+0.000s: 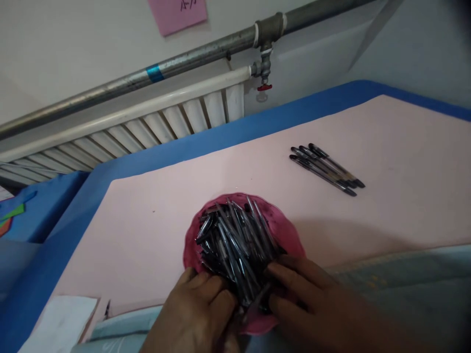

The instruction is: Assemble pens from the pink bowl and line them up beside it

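Note:
A round pink plastic basket stands in front of me, heaped with clear pen barrels and black pen pieces. At its near left side my left hand has its fingers curled in at the edge of the heap; what they hold is hidden. On the near right, my right hand reaches over the rim, its thumb and fingers closing round the end of a blurred clear pen barrel between both hands. Several capped black pens lie side by side on the pink table cover, beyond the basket to the right.
A pink sheet covers the blue-edged table. White paper lies at the near left. Behind the table are a white radiator, a metal pipe and a red-handled valve. Pale blue-green cloth covers the near right edge.

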Demonstrator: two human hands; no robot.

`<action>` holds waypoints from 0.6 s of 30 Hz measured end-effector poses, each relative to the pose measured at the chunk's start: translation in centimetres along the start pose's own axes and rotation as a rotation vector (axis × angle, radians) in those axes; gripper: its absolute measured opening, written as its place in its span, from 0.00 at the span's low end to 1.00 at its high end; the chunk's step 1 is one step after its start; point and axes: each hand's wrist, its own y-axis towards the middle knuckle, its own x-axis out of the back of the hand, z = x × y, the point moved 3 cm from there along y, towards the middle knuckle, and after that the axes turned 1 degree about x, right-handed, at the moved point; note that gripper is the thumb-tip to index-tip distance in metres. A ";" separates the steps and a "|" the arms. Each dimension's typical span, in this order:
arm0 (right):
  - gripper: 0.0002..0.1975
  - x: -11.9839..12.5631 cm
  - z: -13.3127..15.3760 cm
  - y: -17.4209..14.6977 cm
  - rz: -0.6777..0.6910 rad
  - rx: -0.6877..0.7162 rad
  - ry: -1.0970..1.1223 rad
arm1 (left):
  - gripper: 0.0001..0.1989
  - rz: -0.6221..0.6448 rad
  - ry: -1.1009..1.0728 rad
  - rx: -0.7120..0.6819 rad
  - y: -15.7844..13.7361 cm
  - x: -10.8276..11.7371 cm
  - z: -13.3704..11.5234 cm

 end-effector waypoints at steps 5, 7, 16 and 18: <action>0.09 0.5 0.3 0.6 -0.040 -0.018 0.018 | 0.09 -0.027 0.007 0.098 -0.2 1.6 1.0; 0.09 0.5 0.4 0.6 -0.050 -0.008 0.034 | 0.09 -0.052 0.084 0.134 -0.2 2.1 1.6; 0.05 0.2 0.4 0.4 -0.052 -0.010 0.063 | 0.07 -0.031 -0.091 -0.048 -0.2 -0.2 0.8; 0.05 0.3 0.5 0.5 -0.032 -0.004 0.082 | 0.08 -0.102 -0.088 0.007 -0.2 0.1 0.9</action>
